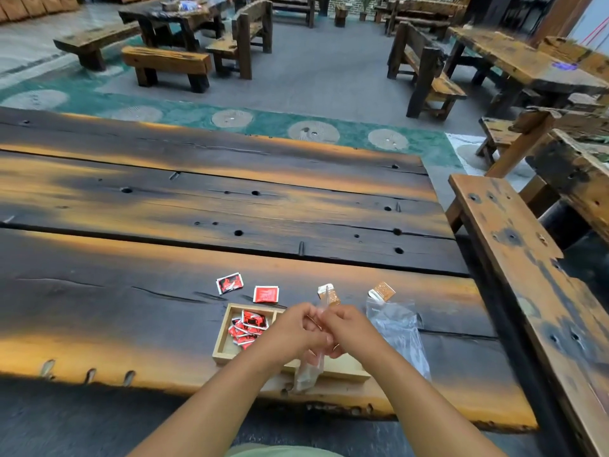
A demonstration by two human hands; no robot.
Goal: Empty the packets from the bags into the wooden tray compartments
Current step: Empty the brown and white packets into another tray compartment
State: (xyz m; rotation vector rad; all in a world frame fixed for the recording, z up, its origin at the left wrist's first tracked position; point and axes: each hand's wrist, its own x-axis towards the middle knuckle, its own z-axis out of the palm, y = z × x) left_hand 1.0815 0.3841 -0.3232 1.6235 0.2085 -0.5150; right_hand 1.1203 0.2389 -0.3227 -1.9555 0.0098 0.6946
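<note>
Dark scorched plank desk [197, 209] is seen carrying a pale wooden compartment tray [220, 344], its left compartment filled with red-and-black packets [247, 326]. Above it, a clear plastic bag [309, 367] is gripped by both left hand [296, 331] and right hand [349, 329]; its contents apparently cannot be made out.

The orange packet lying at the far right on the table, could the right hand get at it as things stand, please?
Probably yes, but not at once: the right hand is pinching a clear bag together with the left hand. Nothing lies between it and the orange packet, beyond the empty bag.
</note>
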